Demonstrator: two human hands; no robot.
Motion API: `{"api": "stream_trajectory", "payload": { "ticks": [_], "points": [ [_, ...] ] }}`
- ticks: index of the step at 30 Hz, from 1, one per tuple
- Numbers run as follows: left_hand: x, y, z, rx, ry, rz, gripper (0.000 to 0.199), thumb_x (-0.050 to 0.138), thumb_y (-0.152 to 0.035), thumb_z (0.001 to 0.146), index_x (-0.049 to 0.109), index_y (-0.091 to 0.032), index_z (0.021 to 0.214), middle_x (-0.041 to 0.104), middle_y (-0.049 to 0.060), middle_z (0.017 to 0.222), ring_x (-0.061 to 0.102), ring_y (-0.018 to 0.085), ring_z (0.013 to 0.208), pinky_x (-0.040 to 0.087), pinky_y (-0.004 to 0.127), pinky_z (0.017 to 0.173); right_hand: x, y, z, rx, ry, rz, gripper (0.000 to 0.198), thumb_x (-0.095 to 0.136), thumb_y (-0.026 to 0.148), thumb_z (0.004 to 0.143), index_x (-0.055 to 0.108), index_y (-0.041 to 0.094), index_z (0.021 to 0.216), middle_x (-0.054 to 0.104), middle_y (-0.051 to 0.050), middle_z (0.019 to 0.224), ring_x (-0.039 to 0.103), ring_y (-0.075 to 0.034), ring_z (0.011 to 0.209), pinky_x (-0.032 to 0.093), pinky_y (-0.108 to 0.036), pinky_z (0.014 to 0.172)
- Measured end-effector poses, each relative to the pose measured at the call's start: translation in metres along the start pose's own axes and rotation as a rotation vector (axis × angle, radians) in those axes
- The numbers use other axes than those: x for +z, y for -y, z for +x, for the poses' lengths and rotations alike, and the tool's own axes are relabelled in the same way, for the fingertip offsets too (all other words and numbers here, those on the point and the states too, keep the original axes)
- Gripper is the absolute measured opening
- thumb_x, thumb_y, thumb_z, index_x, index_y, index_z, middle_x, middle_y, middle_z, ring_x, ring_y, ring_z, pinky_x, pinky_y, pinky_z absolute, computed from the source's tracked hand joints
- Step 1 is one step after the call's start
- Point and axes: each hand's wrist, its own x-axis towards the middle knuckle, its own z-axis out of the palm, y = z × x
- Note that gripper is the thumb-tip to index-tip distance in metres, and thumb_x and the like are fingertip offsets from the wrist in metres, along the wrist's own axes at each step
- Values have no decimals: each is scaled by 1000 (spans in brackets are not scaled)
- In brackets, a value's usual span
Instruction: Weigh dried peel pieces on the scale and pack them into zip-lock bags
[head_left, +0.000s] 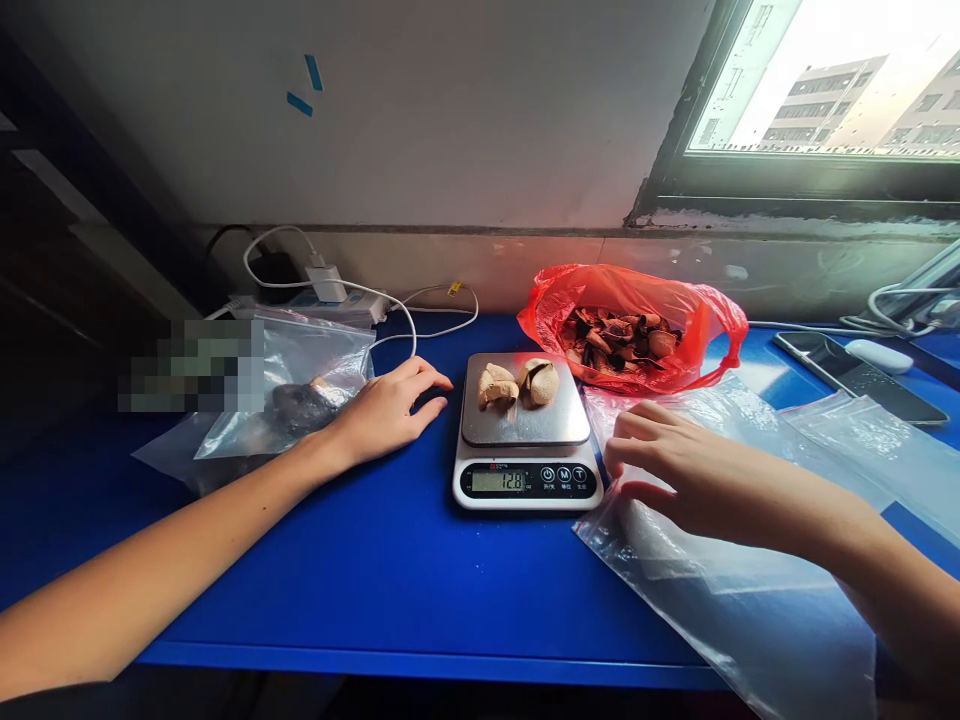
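Note:
A white digital kitchen scale [465, 490] with a steel plate stands in the middle of the blue table. Two pale brown, dried, shell-like pieces [540, 384] rest on its plate, and the display seems to read 12.8. My left hand [394, 405] is left of the scale with fingers loosely extended, thumb apart, holding nothing. To the right of the scale, my right hand [675, 470] is over clear zip bags [720, 590], its fingers bent but apart; nothing shows in it. Behind them, a red plastic bag [720, 310] gapes around many dark dried pieces [619, 338].
At the left lie filled clear zip bags [292, 350], partly blurred out. A power strip [364, 306] with a white charger [328, 280] and cables sits against the wall. A phone [859, 375] and a white rounded device [879, 356] lie far right. The table's front edge [420, 663] is near.

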Motion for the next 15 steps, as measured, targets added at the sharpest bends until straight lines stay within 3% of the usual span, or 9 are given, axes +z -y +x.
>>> {"api": "stream_trajectory", "payload": {
  "ticks": [5,10,15],
  "points": [
    [-1,-1,0,2,14,0,37,46,-41,92,67,-20,113,62,8,117,64,20,83,52,37,81,1,-2,1,6,20,24,9,59,20,90,67,24,91,63,-6,95,59,-22,89,47,-38,78],
    [-1,-1,0,1,5,-1,35,47,-41,92,67,-22,112,62,7,117,64,21,89,52,35,82,3,-5,1,-4,5,52,5,62,21,88,65,23,92,64,-5,94,62,-22,89,48,-37,77],
    [-2,-1,-1,5,-1,-24,34,48,-42,91,68,-21,110,64,7,116,63,18,80,52,33,75,2,-5,3,-1,13,44,7,62,19,87,64,21,93,65,-6,96,63,-22,90,48,-37,77]
  ]
}}
